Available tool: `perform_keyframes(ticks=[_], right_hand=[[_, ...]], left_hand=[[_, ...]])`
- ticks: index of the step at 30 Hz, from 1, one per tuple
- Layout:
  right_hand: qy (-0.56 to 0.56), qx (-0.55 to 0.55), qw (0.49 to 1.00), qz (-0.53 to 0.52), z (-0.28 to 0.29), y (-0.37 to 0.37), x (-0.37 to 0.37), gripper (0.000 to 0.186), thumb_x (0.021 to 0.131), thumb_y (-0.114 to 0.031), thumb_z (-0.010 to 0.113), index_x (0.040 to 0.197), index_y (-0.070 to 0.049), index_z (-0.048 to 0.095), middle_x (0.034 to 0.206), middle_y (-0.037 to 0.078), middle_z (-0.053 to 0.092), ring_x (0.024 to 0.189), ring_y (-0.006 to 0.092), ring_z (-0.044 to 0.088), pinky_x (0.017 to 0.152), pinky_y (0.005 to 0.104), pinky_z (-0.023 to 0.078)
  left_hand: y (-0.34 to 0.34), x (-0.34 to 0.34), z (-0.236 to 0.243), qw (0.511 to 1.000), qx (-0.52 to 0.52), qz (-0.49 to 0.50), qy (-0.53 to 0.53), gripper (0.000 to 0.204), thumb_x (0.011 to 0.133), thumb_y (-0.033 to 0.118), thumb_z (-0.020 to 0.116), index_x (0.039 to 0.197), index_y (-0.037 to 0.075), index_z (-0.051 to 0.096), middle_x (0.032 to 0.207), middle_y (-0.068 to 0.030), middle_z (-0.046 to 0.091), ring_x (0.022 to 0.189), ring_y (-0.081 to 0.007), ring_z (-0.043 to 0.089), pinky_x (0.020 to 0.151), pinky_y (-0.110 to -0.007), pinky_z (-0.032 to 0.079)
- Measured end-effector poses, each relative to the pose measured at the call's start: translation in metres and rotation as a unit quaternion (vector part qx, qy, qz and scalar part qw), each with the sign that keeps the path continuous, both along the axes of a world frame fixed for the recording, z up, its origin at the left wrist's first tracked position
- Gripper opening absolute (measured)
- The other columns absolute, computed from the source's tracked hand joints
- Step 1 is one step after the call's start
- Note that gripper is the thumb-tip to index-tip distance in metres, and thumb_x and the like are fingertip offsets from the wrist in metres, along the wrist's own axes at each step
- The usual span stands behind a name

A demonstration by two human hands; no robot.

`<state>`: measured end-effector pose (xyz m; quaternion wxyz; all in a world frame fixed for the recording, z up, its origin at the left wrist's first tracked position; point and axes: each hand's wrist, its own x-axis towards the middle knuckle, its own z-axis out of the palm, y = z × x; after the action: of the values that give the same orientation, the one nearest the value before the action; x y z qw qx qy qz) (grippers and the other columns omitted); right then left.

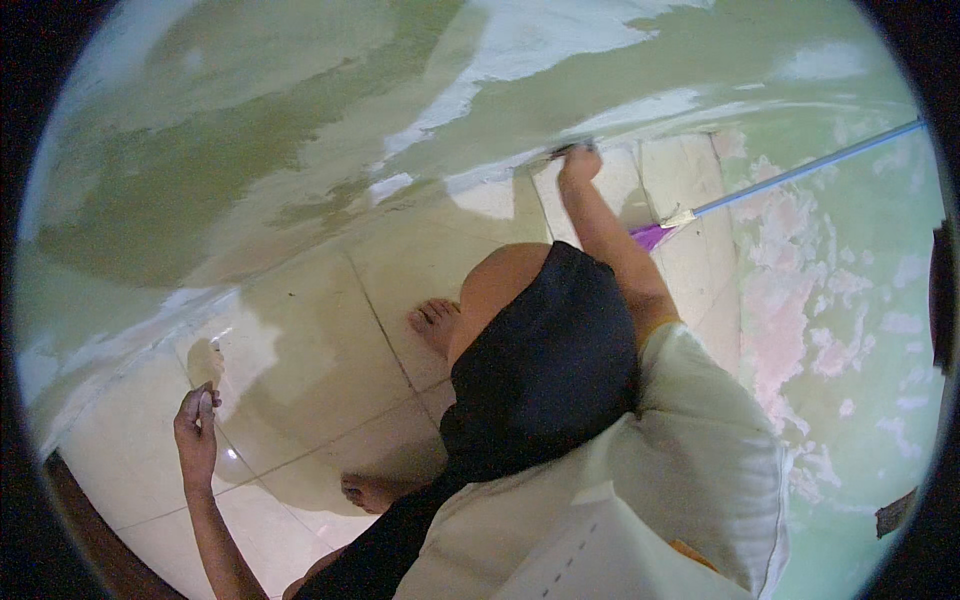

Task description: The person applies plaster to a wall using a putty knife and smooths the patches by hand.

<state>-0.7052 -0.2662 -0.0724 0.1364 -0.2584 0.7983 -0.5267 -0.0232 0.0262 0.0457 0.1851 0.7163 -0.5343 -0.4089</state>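
Observation:
My right hand [582,163] reaches far forward to the foot of the wall [420,150], its fingers closed on a small dark, flat object [565,152] that lies against the joint of wall and floor. What kind of object it is stays too small and blurred to tell. Low on the left, my left hand [197,425] hovers over the floor tiles with thumb and fingertips pressed together. Whether anything sits in that pinch cannot be made out. Green paint with patchy white areas covers the wall in front of me.
A broom with a blue handle [810,168] and purple bristles [652,235] leans at the right beside my right forearm. Cream floor tiles [300,350] lie under my bare feet. The right wall [790,320] has peeling pink and white patches. A dark edge [95,520] runs along the lower left.

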Motion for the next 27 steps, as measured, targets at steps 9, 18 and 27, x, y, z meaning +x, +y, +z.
perform_keyframes(ticks=[9,18,27], right_hand=[[0.026,-0.036,0.997,0.065,-0.029,0.024,0.060,0.032,0.086,-0.010,0.054,0.112,0.007,0.063,0.096,0.019,0.068,0.089,0.0307,0.065,0.082,0.0352,0.048],[0.159,0.135,0.978,-0.007,0.027,0.013,0.012,0.021,0.079,-0.008,0.055,0.090,0.007,0.064,0.084,0.020,0.067,0.075,0.0313,0.065,0.070,0.0409,0.051],[-0.114,0.021,0.985,0.128,0.031,0.113,0.044,0.033,0.080,-0.003,0.052,0.109,0.009,0.062,0.095,0.009,0.067,0.085,0.0194,0.063,0.075,0.0309,0.050]], left_hand=[[-0.059,-0.037,0.014,0.990,0.022,-0.142,0.006,0.023,0.093,0.010,0.055,0.111,0.000,0.063,0.093,-0.0169,0.067,0.085,-0.0247,0.066,0.081,-0.034,0.050],[-0.111,-0.084,0.150,0.933,-0.165,-0.319,-0.040,0.022,0.085,0.005,0.059,0.106,0.002,0.065,0.087,-0.0167,0.066,0.076,-0.0328,0.063,0.072,-0.039,0.049],[-0.133,-0.106,0.305,0.719,-0.543,-0.425,-0.086,0.030,0.094,0.020,0.049,0.103,-0.007,0.059,0.079,-0.0189,0.063,0.067,-0.0310,0.061,0.060,-0.038,0.048]])
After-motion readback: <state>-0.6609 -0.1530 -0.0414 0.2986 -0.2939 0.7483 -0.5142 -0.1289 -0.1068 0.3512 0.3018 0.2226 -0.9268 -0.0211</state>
